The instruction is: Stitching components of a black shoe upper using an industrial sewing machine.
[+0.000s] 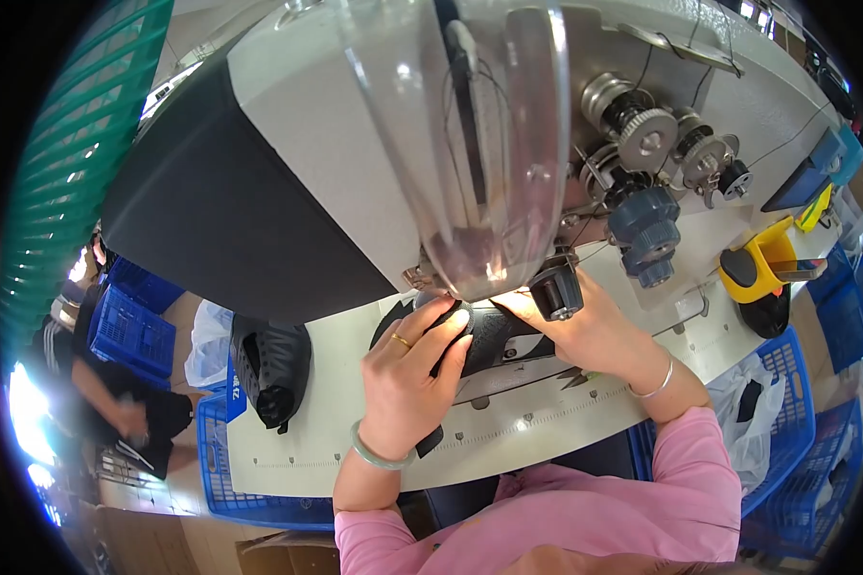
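Under the sewing machine's [345, 125] head, a black shoe upper [489, 337] lies on the pale machine bed, partly covered by my hands. My left hand [408, 379] grips its left side, fingers bent over the edge near the needle area. My right hand [585, 331] holds the far right side of the upper, its fingertips partly hidden behind a dark knob. A clear plastic guard [489, 153] hides the needle itself. Left of my left hand stands a black laced shoe upper [270, 369]. Small thread snips [573, 378] lie below my right hand.
Tension dials [647, 134] with dark threads jut out at the right. A yellow holder [759, 268] sits on the table's right. Blue crates [786, 402] with plastic bags flank the table. Another person [115, 383] is at the far left, beside a green slatted panel [77, 172].
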Action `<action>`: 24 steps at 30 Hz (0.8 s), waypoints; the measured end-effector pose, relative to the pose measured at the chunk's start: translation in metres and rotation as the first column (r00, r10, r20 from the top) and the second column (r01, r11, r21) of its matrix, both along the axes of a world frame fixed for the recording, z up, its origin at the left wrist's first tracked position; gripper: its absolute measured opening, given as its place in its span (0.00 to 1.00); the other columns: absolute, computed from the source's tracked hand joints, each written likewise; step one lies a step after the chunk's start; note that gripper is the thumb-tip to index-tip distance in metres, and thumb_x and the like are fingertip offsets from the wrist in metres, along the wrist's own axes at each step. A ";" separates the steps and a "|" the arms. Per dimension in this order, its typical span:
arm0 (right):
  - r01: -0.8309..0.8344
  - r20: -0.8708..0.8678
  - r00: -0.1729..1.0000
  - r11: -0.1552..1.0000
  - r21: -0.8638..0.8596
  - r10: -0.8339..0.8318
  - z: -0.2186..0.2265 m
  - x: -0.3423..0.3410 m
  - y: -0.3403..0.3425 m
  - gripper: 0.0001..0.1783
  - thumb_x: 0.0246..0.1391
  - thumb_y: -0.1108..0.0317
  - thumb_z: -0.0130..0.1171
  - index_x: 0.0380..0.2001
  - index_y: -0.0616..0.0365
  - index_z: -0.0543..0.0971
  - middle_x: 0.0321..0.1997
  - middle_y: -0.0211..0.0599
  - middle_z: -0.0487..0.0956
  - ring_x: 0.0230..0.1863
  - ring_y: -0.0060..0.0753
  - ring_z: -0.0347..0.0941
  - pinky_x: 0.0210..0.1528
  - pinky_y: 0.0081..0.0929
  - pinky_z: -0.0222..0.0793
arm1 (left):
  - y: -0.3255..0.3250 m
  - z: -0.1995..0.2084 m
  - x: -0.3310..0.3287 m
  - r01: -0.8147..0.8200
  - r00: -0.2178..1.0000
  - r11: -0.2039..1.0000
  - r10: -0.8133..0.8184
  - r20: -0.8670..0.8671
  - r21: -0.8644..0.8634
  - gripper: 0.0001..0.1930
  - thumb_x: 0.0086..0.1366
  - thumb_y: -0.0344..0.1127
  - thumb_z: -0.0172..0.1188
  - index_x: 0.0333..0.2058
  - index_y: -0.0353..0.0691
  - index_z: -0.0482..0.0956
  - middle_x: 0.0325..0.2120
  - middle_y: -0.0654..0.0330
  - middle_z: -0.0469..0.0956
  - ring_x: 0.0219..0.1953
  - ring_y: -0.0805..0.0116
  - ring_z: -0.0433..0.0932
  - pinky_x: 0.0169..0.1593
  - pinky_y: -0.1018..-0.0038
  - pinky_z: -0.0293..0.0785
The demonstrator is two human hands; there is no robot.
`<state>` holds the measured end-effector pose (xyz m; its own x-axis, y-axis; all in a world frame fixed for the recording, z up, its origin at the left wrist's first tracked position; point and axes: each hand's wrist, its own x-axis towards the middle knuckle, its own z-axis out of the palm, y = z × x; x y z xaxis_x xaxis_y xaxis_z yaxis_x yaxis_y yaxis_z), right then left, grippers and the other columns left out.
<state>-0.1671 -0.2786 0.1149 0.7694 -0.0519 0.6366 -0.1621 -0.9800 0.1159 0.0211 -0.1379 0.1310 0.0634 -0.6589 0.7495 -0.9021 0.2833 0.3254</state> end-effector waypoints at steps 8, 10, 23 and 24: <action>-0.041 0.026 0.999 0.998 0.038 0.040 -0.001 0.002 -0.005 0.27 0.37 0.79 0.58 0.47 0.57 0.78 0.56 0.38 0.75 0.52 0.41 0.74 0.51 0.38 0.71 | -0.001 -0.002 -0.002 -0.028 0.997 0.999 0.031 0.077 -0.034 0.12 0.50 0.26 0.69 0.36 0.38 0.84 0.41 0.56 0.82 0.28 0.62 0.78 0.33 0.72 0.77; -0.056 0.034 0.998 0.997 0.051 0.055 -0.001 0.002 -0.005 0.29 0.35 0.81 0.59 0.48 0.57 0.78 0.56 0.38 0.76 0.54 0.42 0.73 0.51 0.39 0.71 | -0.001 -0.002 -0.003 -0.038 0.994 0.999 0.041 0.097 -0.037 0.12 0.50 0.26 0.69 0.36 0.38 0.84 0.41 0.57 0.82 0.27 0.63 0.77 0.31 0.73 0.76; -0.095 0.058 0.995 0.984 0.151 0.087 -0.009 0.005 -0.015 0.29 0.33 0.83 0.59 0.45 0.55 0.78 0.50 0.35 0.78 0.55 0.43 0.73 0.53 0.39 0.72 | -0.004 -0.009 -0.007 -0.085 0.976 0.991 0.104 0.192 -0.106 0.12 0.51 0.27 0.68 0.37 0.38 0.84 0.40 0.59 0.82 0.28 0.66 0.77 0.31 0.75 0.76; -0.086 0.043 0.996 0.987 0.137 0.081 -0.009 0.005 -0.015 0.30 0.32 0.83 0.59 0.46 0.55 0.78 0.51 0.34 0.77 0.54 0.42 0.73 0.52 0.39 0.72 | -0.004 -0.009 -0.006 -0.086 0.975 0.991 0.105 0.194 -0.105 0.12 0.51 0.27 0.68 0.37 0.38 0.84 0.40 0.59 0.82 0.28 0.66 0.77 0.31 0.75 0.76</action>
<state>-0.1624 -0.2940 0.1059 0.7509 -0.0783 0.6557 -0.0809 -0.9964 -0.0264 0.0147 -0.1414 0.1216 -0.0337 -0.5822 0.8124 -0.9703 0.2140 0.1131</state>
